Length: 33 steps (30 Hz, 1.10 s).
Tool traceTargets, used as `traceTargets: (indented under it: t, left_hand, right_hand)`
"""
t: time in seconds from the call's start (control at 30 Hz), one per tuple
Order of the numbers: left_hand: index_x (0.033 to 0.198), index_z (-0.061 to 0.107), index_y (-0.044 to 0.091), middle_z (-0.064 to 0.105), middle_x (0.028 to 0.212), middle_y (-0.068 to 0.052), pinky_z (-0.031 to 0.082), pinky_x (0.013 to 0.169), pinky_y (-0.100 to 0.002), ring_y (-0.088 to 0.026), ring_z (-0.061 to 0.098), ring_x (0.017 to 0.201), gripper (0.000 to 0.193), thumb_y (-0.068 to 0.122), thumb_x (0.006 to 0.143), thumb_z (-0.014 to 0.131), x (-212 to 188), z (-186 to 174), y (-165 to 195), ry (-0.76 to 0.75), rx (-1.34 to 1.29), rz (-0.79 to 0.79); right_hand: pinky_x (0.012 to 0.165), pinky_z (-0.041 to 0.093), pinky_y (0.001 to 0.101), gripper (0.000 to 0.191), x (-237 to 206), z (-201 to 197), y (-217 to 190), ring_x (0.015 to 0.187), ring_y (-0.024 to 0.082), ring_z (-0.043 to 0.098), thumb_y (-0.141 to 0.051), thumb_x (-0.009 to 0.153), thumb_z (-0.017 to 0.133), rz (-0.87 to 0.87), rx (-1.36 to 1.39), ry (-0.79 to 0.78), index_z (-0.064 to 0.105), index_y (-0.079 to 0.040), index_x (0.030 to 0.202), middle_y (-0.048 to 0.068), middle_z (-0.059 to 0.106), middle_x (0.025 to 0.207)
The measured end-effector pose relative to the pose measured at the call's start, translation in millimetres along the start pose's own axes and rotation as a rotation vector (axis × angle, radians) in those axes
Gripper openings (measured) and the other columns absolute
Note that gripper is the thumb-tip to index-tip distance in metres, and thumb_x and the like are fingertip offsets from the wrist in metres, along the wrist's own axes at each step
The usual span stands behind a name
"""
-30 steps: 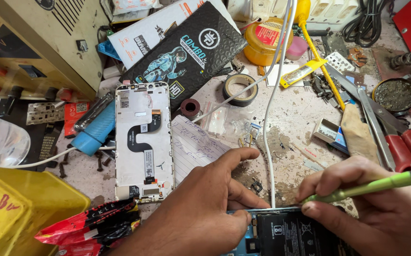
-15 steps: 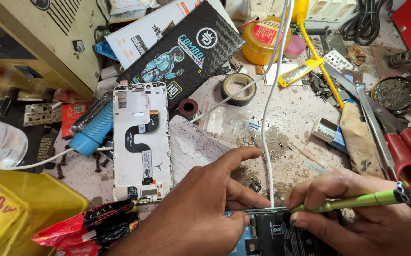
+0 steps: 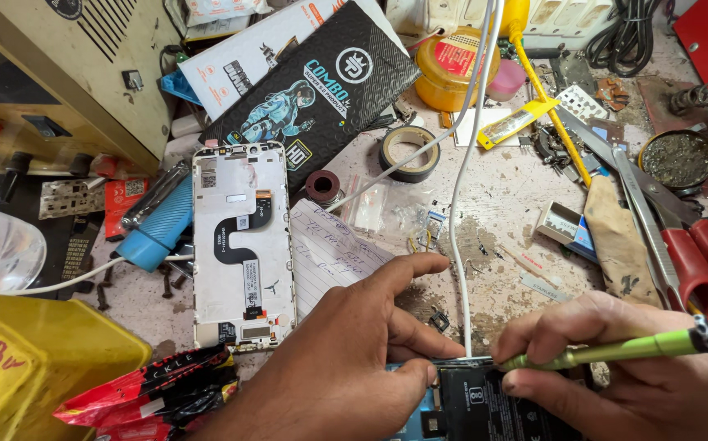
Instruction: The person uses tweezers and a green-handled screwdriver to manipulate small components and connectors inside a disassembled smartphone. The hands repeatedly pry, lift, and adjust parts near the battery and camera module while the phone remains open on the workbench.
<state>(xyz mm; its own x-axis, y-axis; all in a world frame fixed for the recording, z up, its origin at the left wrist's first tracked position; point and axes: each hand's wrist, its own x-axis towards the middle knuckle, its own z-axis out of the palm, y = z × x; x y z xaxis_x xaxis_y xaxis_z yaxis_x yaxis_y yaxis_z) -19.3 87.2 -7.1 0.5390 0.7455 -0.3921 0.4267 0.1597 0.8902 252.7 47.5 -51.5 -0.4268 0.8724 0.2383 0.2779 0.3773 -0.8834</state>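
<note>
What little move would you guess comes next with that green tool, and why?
Probably a slight levering of the green tool along the top edge of the opened phone. Its tip sits right at that edge beside the white cable, the right hand grips it like a pen, and the left hand pinches the phone steady.

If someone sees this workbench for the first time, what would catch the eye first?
Probably the two hands at the bottom edge: the right hand holds a green tool against an opened phone, which the left hand steadies. Left of centre lies a white phone frame, and red-handled scissors lie at the right.
</note>
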Motion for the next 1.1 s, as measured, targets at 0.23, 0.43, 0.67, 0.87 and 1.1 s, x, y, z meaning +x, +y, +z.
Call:
traceTargets:
  t: [0.23, 0.43, 0.67, 0.87, 1.1]
  left_hand:
    - [0.156, 0.041, 0.016, 0.084, 0.098, -0.008, 0.059, 0.087, -0.034, -0.022, 0.081, 0.094, 0.087, 0.005, 0.072, 0.062, 1.8, 1.4, -6.9, 0.003, -0.007, 0.071]
    - [0.154, 0.043, 0.015, 0.084, 0.095, -0.008, 0.059, 0.088, -0.034, -0.023, 0.081, 0.094, 0.085, 0.006, 0.072, 0.063, 1.5, 3.2, -9.4, 0.037, 0.007, 0.112]
    - [0.155, 0.044, 0.016, 0.084, 0.095, -0.007, 0.059, 0.088, -0.035, -0.023, 0.081, 0.095, 0.084, 0.007, 0.074, 0.064, 3.0, 4.9, -13.1, 0.041, 0.004, 0.09]
    - [0.154, 0.047, 0.019, 0.085, 0.095, -0.004, 0.059, 0.085, -0.034, -0.02, 0.08, 0.098, 0.084, 0.008, 0.073, 0.066, 6.1, 6.7, -14.0, 0.068, 0.01, 0.068]
    - [0.151, 0.05, 0.022, 0.085, 0.092, -0.003, 0.06, 0.079, -0.031, -0.016, 0.081, 0.089, 0.085, 0.011, 0.07, 0.071, 3.8, 7.8, -5.3, 0.105, 0.025, -0.02]
  right_hand:
    - [0.081, 0.066, 0.0298, 0.019, -3.4, 7.5, 2.0, 0.093, 0.017, 0.077, -0.003, 0.081, 0.087, 0.063, 0.048, 0.015, 0.071, -0.005, 0.092, 0.01, 0.077, 0.098]
    - [0.076, 0.063, 0.0268, 0.019, -7.2, 6.0, 2.8, 0.087, 0.012, 0.078, -0.011, 0.082, 0.088, 0.042, -0.053, 0.014, 0.071, -0.009, 0.091, 0.005, 0.078, 0.095]
    - [0.065, 0.06, 0.0215, 0.024, -7.2, 8.8, -4.8, 0.075, 0.003, 0.076, -0.029, 0.078, 0.092, 0.037, -0.415, 0.044, 0.075, -0.023, 0.093, -0.008, 0.081, 0.092]
    - [0.078, 0.065, 0.0298, 0.023, 8.8, -0.1, -23.6, 0.091, 0.016, 0.077, -0.022, 0.083, 0.084, -0.27, -0.391, -0.133, 0.071, -0.016, 0.101, 0.0, 0.08, 0.101]
    - [0.083, 0.062, 0.0364, 0.03, 18.5, -9.3, -27.0, 0.101, 0.025, 0.078, -0.026, 0.084, 0.079, -0.404, -0.48, -0.312, 0.073, -0.011, 0.109, 0.008, 0.079, 0.115]
